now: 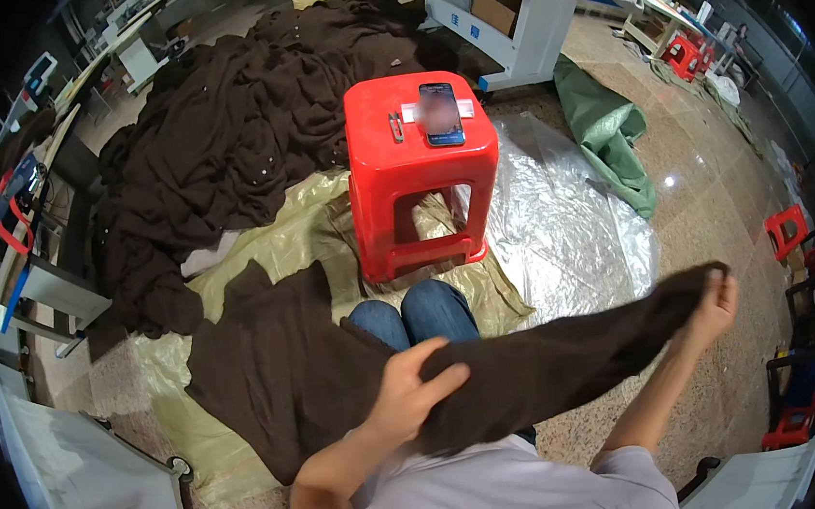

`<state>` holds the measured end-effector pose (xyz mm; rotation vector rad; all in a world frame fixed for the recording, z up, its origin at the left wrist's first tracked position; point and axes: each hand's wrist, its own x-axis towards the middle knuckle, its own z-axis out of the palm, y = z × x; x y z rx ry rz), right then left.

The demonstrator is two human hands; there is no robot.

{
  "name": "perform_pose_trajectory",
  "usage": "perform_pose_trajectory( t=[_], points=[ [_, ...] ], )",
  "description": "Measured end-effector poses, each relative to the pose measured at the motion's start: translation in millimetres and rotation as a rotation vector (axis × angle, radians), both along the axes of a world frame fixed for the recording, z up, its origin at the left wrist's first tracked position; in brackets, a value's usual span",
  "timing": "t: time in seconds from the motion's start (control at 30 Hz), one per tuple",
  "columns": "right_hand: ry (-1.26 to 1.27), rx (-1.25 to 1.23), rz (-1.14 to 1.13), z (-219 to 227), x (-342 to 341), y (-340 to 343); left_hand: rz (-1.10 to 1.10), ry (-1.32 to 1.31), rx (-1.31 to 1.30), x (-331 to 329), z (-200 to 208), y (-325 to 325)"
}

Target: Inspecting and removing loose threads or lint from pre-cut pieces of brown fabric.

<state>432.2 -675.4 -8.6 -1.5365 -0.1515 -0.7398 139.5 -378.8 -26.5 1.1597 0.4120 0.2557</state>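
A dark brown knit garment (534, 374) stretches across my lap and rightward, its narrow, sleeve-like part raised off to the right. My right hand (718, 310) pinches the far end of that part between closed fingers. Over the middle of the cloth is my left hand (408, 395), thumb and forefinger spread apart; its other fingers are partly hidden. The garment's wider part (286, 362) hangs to the left of my knees, above a yellowish plastic sheet (184, 419).
Just beyond my knees stands a red plastic stool (424, 161) bearing a phone (441, 116) and small thread snips (396, 127). A large heap of dark brown garments (221, 116) lies behind it. Clear plastic sheeting (558, 202) and a green sack (601, 136) lie to the right.
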Motion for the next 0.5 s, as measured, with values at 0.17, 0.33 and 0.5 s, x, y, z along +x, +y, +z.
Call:
perform_pose_trajectory(
  t=[0.17, 0.33, 0.5],
  points=[
    [0.104, -0.556, 1.265, 3.3, -99.0, 108.4, 0.195, 0.066, 1.370, 62.7, -57.1, 17.4],
    [-0.013, -0.595, 2.060, -52.9, -186.8, 172.6, -0.057, 0.261, 0.775, 25.1, -79.2, 41.2],
    [0.056, -0.550, 1.584, -62.3, -185.9, 202.9, -0.029, 0.200, 0.315, -24.4, -60.2, 51.2]
  ],
)
